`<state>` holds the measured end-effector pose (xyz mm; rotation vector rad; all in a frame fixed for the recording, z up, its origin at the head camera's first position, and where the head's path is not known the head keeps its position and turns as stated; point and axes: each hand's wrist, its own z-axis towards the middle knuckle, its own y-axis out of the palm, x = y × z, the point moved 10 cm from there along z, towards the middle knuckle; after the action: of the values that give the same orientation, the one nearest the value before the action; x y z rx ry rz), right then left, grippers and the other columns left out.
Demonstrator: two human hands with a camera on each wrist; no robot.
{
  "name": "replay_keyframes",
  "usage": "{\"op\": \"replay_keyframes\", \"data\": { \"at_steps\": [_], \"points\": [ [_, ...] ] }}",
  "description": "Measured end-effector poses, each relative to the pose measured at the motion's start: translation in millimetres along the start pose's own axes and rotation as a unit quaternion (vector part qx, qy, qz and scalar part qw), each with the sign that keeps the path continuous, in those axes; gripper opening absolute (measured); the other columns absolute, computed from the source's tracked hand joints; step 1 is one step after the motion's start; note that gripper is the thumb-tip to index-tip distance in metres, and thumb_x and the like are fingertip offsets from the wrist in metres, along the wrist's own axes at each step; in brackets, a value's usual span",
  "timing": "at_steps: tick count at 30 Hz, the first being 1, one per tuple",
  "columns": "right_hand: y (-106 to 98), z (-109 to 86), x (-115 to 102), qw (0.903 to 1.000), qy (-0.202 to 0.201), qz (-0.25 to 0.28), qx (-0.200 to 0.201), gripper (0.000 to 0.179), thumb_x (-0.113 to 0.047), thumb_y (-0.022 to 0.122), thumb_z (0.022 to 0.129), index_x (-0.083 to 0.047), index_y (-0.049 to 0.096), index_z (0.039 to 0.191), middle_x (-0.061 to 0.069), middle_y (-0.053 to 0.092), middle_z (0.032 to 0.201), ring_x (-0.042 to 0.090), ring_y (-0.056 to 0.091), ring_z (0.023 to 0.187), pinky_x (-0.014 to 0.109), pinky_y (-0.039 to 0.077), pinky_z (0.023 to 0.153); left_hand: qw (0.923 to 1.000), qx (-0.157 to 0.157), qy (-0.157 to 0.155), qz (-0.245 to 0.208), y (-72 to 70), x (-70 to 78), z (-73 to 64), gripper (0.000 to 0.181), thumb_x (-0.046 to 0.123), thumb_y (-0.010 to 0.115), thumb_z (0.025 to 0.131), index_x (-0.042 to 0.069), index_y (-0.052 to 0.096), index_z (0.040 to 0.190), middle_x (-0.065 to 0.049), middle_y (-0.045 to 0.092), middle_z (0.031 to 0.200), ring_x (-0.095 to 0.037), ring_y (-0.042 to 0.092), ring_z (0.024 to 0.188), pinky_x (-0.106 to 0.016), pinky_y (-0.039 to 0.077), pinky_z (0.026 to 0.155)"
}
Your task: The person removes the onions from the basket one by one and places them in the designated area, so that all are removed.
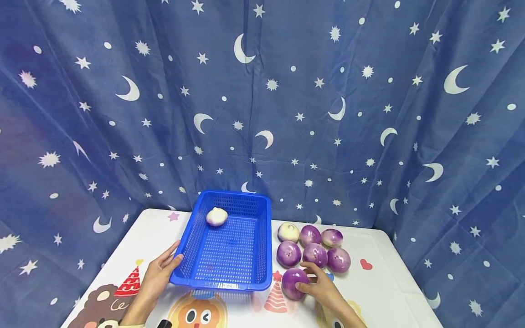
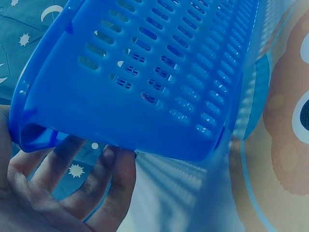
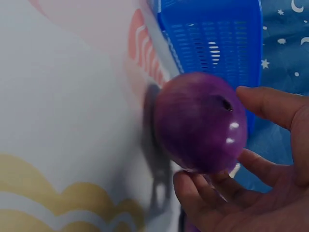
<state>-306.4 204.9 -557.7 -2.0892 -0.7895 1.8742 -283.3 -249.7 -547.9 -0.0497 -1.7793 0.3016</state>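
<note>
My left hand grips the left side of a blue plastic basket. In the left wrist view its fingers bend up against the perforated basket wall, with the thumb at the rim. One turnip, white side up, lies in the basket's far left corner. To the right of the basket, my right hand holds a glossy purple turnip between thumb and fingers. The right wrist view shows this turnip close beside the tabletop, its small dark scar facing the thumb.
Several more turnips stand grouped right of the basket, mostly purple side up, one white. The white tablecloth carries cartoon prints. A blue curtain with moons and stars hangs behind the table.
</note>
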Motion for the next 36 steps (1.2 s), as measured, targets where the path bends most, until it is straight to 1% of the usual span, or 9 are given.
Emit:
{"op": "replay_keyframes", "data": {
  "at_steps": [3,7,12,17,20,25,29,33,36],
  "points": [
    [-5,-1.1,-7,0.9999,-0.007,0.004,0.007,0.068,-0.024,0.08,0.08,-0.007,0.049,0.138,0.021,0.057,0.13,0.038,0.06,0.114,0.045,0.057,0.085,1.0,0.0,-0.001,0.001,0.2,0.0,-0.3,0.065,0.041,0.058,0.098,0.022,0.033,0.155,-0.017,0.042,0.149,-0.036,0.044,0.137,-0.056,0.028,0.115],
    [-16,-2.3,-23,0.9991,-0.023,0.001,0.036,0.062,-0.022,0.079,0.081,-0.004,0.052,0.135,0.021,0.059,0.129,0.037,0.061,0.115,0.044,0.056,0.087,1.0,-0.002,0.001,0.001,1.8,0.3,-1.2,0.066,0.043,0.058,0.098,0.021,0.032,0.155,-0.018,0.042,0.149,-0.036,0.046,0.135,-0.056,0.031,0.114],
    [-30,-1.3,-45,0.9966,-0.043,0.018,0.068,0.053,-0.019,0.076,0.084,-0.005,0.056,0.131,0.018,0.062,0.126,0.036,0.061,0.117,0.038,0.054,0.093,1.0,0.003,0.002,0.0,0.8,1.1,-1.6,0.064,0.041,0.058,0.098,0.021,0.033,0.154,-0.017,0.044,0.148,-0.035,0.049,0.133,-0.054,0.033,0.113],
    [-42,-1.5,-70,0.9934,-0.068,0.04,0.083,0.046,-0.015,0.076,0.084,-0.009,0.059,0.127,0.015,0.063,0.123,0.036,0.062,0.116,0.03,0.056,0.088,1.0,-0.001,0.009,-0.001,1.5,5.2,-0.1,0.064,0.041,0.057,0.098,0.021,0.033,0.155,-0.018,0.042,0.149,-0.036,0.045,0.136,-0.055,0.033,0.114],
    [-46,-1.6,-85,0.9912,-0.089,0.046,0.086,0.045,-0.011,0.075,0.084,-0.008,0.06,0.126,0.013,0.064,0.123,0.036,0.061,0.117,0.031,0.056,0.089,1.0,0.0,0.008,0.001,1.3,5.2,-0.2,0.064,0.041,0.057,0.098,0.021,0.033,0.154,-0.017,0.042,0.149,-0.036,0.047,0.135,-0.054,0.035,0.113],
    [-46,0.1,-110,0.9868,-0.133,0.045,0.082,0.044,-0.006,0.073,0.085,-0.004,0.059,0.127,0.012,0.064,0.125,0.035,0.06,0.119,0.033,0.052,0.098,1.0,0.004,0.004,-0.001,0.5,3.1,-0.6,0.063,0.04,0.057,0.099,0.022,0.034,0.154,-0.017,0.043,0.149,-0.036,0.048,0.134,-0.054,0.034,0.113],
    [-43,2.2,-126,0.9843,-0.152,0.055,0.071,0.044,-0.005,0.072,0.086,-0.004,0.059,0.128,0.013,0.062,0.128,0.036,0.06,0.121,0.038,0.05,0.101,1.0,0.006,-0.003,-0.007,0.3,0.8,-0.5,0.061,0.037,0.057,0.099,0.023,0.034,0.154,-0.016,0.043,0.149,-0.035,0.048,0.134,-0.054,0.033,0.114],
    [-37,5.9,-142,0.9822,-0.166,0.067,0.059,0.047,-0.004,0.071,0.086,-0.005,0.057,0.13,0.015,0.06,0.133,0.037,0.059,0.122,0.042,0.048,0.104,1.0,0.005,0.001,-0.002,0.5,0.7,-0.3,0.062,0.038,0.057,0.099,0.022,0.034,0.154,-0.018,0.044,0.149,-0.036,0.05,0.133,-0.055,0.034,0.113],
    [-32,10.0,-154,0.9795,-0.179,0.075,0.055,0.048,-0.005,0.072,0.085,-0.004,0.056,0.13,0.016,0.059,0.133,0.036,0.06,0.121,0.032,0.051,0.099,1.0,0.005,0.004,0.002,0.6,1.8,0.1,0.063,0.039,0.057,0.099,0.022,0.034,0.154,-0.018,0.044,0.148,-0.036,0.049,0.134,-0.056,0.033,0.113]
  ]
}}
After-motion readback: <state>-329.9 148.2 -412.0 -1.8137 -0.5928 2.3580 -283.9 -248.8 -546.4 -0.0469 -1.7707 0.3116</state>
